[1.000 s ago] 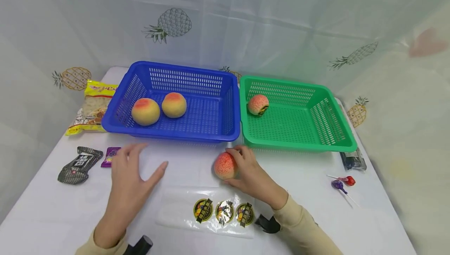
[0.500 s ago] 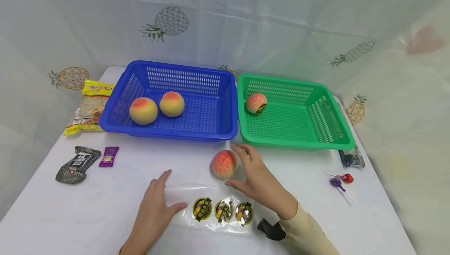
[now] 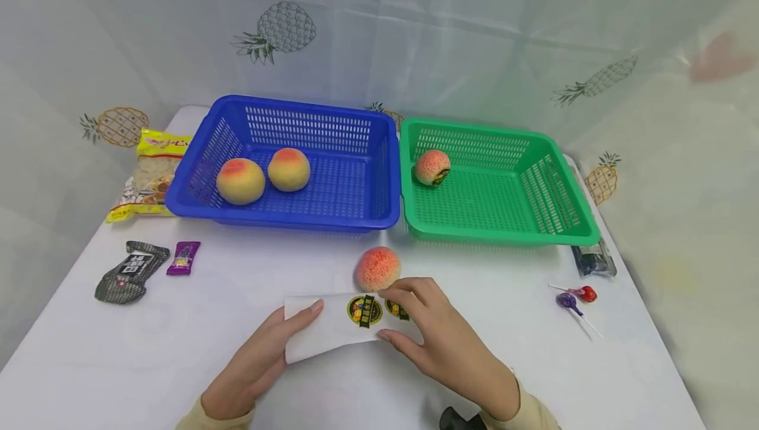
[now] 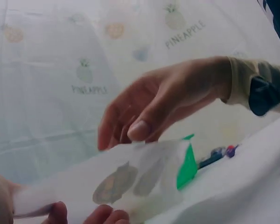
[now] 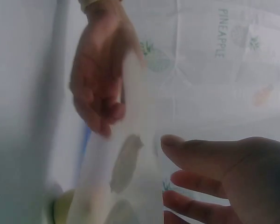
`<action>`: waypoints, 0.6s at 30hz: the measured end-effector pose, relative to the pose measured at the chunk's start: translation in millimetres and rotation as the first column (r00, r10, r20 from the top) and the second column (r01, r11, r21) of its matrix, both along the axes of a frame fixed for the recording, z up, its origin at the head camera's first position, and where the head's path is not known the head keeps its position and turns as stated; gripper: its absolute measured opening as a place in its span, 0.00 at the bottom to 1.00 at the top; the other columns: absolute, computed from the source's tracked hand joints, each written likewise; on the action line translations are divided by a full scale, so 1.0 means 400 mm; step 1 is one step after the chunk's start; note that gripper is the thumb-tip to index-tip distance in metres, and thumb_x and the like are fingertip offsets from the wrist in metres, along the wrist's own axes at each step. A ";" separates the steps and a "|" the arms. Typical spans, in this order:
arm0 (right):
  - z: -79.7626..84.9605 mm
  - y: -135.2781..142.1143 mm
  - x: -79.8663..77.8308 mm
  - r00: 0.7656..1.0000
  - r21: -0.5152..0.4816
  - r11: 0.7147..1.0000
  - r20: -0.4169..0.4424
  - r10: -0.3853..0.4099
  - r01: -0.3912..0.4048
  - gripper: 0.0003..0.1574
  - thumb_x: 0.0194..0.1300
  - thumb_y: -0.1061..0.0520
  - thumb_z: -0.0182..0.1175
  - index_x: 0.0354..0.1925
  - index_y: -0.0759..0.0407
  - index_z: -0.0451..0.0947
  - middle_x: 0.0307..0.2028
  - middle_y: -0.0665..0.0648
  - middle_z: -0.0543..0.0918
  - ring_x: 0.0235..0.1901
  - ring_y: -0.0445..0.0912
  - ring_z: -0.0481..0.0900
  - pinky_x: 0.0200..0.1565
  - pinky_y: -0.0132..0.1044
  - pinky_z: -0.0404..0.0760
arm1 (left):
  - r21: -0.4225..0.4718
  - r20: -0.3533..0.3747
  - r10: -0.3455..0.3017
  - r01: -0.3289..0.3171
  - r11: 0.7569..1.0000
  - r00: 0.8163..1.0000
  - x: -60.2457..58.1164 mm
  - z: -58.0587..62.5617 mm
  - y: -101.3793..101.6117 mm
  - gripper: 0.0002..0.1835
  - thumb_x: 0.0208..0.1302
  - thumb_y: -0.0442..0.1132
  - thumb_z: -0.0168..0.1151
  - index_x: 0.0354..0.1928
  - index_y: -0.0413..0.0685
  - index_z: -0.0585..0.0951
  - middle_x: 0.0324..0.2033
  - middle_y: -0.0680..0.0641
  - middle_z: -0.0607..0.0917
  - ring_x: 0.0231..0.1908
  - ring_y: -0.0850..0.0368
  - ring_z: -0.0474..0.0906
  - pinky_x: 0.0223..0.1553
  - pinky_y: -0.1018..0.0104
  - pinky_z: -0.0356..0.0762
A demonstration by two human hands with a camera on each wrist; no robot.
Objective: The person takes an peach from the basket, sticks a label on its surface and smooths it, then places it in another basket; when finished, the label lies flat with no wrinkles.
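Observation:
My left hand (image 3: 255,357) pinches the left end of a white strip of round black-and-gold stickers (image 3: 364,311), thumb on top, fingers underneath. The strip is raised off the table. My right hand (image 3: 445,341) hovers at the strip's right end, thumb and fingers spread apart and hiding some stickers. In the right wrist view its thumb (image 5: 172,142) stands beside the strip's edge; contact is hard to tell. A speckled pink-red peach (image 3: 378,268) sits on the table just beyond the strip. A similar fruit (image 3: 429,165) bearing a dark sticker lies in the green basket (image 3: 504,236).
Left of the green basket stands a blue basket (image 3: 284,218) with two yellow-red peaches (image 3: 240,181). A yellow snack bag (image 3: 151,180), a black packet (image 3: 130,275) and a purple packet (image 3: 184,259) lie at left. Two lollipops (image 3: 568,301) and a dark packet (image 3: 594,260) lie at right.
My right hand has let go of the pink-red peach and moved nearer to me. My left hand has moved right, taken hold of the sticker strip and lifted it off the table.

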State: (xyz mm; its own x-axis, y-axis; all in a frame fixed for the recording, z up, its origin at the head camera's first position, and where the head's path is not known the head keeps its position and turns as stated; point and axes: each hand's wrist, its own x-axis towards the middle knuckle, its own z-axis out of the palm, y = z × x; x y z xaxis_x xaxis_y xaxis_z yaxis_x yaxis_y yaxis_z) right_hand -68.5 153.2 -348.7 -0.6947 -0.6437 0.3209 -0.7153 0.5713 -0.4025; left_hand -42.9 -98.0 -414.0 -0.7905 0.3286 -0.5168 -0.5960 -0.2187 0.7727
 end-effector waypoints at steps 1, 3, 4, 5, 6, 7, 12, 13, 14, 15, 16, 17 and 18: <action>-0.001 -0.002 0.003 1.000 -0.009 1.000 -0.013 0.006 -0.006 0.27 0.54 0.48 0.62 0.52 0.52 0.70 0.49 0.45 0.69 0.50 0.39 0.64 0.50 0.24 0.64 | 0.010 -0.005 -0.013 0.013 1.000 1.000 -0.002 0.006 0.005 0.31 0.60 0.56 0.51 0.60 0.48 0.59 0.52 0.47 0.73 0.48 0.54 0.71 0.47 0.60 0.68; -0.002 -0.007 0.007 0.999 -0.028 1.000 -0.032 0.009 -0.010 0.24 0.54 0.48 0.62 0.49 0.52 0.72 0.48 0.44 0.70 0.49 0.37 0.65 0.50 0.22 0.62 | 0.022 -0.017 -0.031 0.031 0.999 0.999 -0.006 0.019 0.014 0.32 0.60 0.56 0.50 0.60 0.48 0.57 0.53 0.47 0.72 0.49 0.54 0.71 0.47 0.60 0.68; -0.002 -0.008 0.007 0.999 -0.040 0.999 -0.041 0.010 -0.012 0.23 0.53 0.49 0.62 0.48 0.52 0.72 0.48 0.43 0.71 0.49 0.38 0.65 0.50 0.22 0.62 | 0.026 -0.020 -0.042 0.043 0.999 0.999 -0.008 0.026 0.019 0.32 0.60 0.56 0.50 0.60 0.47 0.56 0.52 0.46 0.72 0.49 0.54 0.71 0.47 0.60 0.68; -0.002 -0.009 0.008 0.999 -0.054 0.998 -0.052 0.012 -0.015 0.23 0.53 0.49 0.63 0.48 0.52 0.73 0.47 0.43 0.72 0.48 0.38 0.66 0.50 0.22 0.62 | 0.032 -0.023 -0.053 0.053 0.998 0.998 -0.010 0.032 0.023 0.32 0.60 0.56 0.50 0.60 0.47 0.56 0.52 0.46 0.72 0.49 0.54 0.71 0.47 0.60 0.68; -0.001 -0.010 0.009 0.998 -0.069 0.997 -0.062 0.015 -0.019 0.23 0.53 0.50 0.63 0.47 0.52 0.73 0.47 0.44 0.72 0.48 0.38 0.67 0.51 0.22 0.62 | 0.038 -0.027 -0.062 0.063 0.997 0.998 -0.013 0.039 0.027 0.32 0.61 0.56 0.50 0.60 0.47 0.55 0.52 0.45 0.72 0.49 0.54 0.71 0.47 0.60 0.68; -0.001 -0.010 0.009 0.997 -0.080 0.997 -0.072 0.016 -0.022 0.23 0.52 0.50 0.63 0.47 0.52 0.74 0.47 0.44 0.73 0.48 0.39 0.67 0.52 0.23 0.62 | 0.041 -0.030 -0.068 0.070 0.997 0.997 -0.015 0.046 0.030 0.32 0.61 0.56 0.49 0.60 0.47 0.55 0.52 0.46 0.71 0.49 0.54 0.70 0.46 0.61 0.68; 0.005 -0.010 0.012 0.995 -0.121 0.992 -0.094 0.023 -0.034 0.23 0.52 0.50 0.64 0.47 0.52 0.75 0.47 0.45 0.75 0.48 0.39 0.70 0.54 0.25 0.62 | 0.093 -0.042 -0.091 0.095 0.991 0.995 -0.025 0.073 0.041 0.32 0.62 0.56 0.47 0.62 0.48 0.54 0.54 0.45 0.68 0.51 0.54 0.68 0.47 0.60 0.66; 0.006 -0.010 0.013 0.995 -0.128 0.991 -0.099 0.021 -0.033 0.22 0.52 0.50 0.64 0.47 0.52 0.75 0.46 0.45 0.76 0.48 0.40 0.70 0.53 0.25 0.63 | 0.103 -0.048 -0.097 0.102 0.990 0.994 -0.025 0.076 0.041 0.31 0.63 0.56 0.46 0.62 0.48 0.54 0.54 0.45 0.68 0.51 0.54 0.67 0.47 0.60 0.66; 0.008 -0.010 0.013 0.994 -0.133 0.991 -0.107 0.018 -0.032 0.22 0.52 0.50 0.64 0.47 0.52 0.75 0.46 0.46 0.76 0.47 0.40 0.70 0.53 0.25 0.63 | 0.118 -0.056 -0.102 0.108 0.987 0.993 -0.026 0.080 0.042 0.31 0.63 0.56 0.45 0.62 0.48 0.54 0.54 0.45 0.68 0.51 0.54 0.67 0.48 0.60 0.65; 0.010 -0.010 0.014 0.993 -0.137 0.990 -0.121 0.013 -0.030 0.22 0.52 0.50 0.64 0.46 0.52 0.76 0.46 0.46 0.76 0.47 0.40 0.71 0.53 0.26 0.64 | 0.133 -0.064 -0.106 0.114 0.985 0.992 -0.026 0.083 0.043 0.30 0.64 0.55 0.45 0.62 0.47 0.55 0.53 0.45 0.68 0.50 0.54 0.67 0.48 0.60 0.65; 0.012 -0.010 0.014 0.990 -0.142 0.989 -0.140 0.010 -0.031 0.22 0.51 0.50 0.64 0.47 0.53 0.76 0.45 0.46 0.77 0.47 0.41 0.71 0.52 0.27 0.65 | 0.151 -0.073 -0.108 0.118 0.981 0.991 -0.026 0.085 0.043 0.30 0.64 0.55 0.44 0.62 0.47 0.55 0.53 0.46 0.69 0.50 0.55 0.67 0.48 0.60 0.64; 0.014 -0.010 0.015 0.987 -0.146 0.989 -0.162 0.008 -0.032 0.23 0.51 0.50 0.64 0.47 0.54 0.76 0.45 0.47 0.77 0.46 0.42 0.72 0.52 0.28 0.65 | 0.168 -0.082 -0.110 0.123 0.978 0.990 -0.026 0.087 0.044 0.29 0.65 0.55 0.43 0.61 0.46 0.55 0.53 0.46 0.69 0.50 0.55 0.67 0.48 0.60 0.64; 0.017 -0.010 0.016 0.983 -0.148 0.988 -0.184 0.006 -0.034 0.24 0.51 0.50 0.64 0.47 0.55 0.76 0.45 0.48 0.78 0.46 0.43 0.72 0.51 0.30 0.66 | 0.186 -0.092 -0.112 0.127 0.974 0.989 -0.026 0.089 0.045 0.28 0.65 0.54 0.42 0.61 0.46 0.55 0.52 0.46 0.70 0.49 0.55 0.67 0.49 0.60 0.64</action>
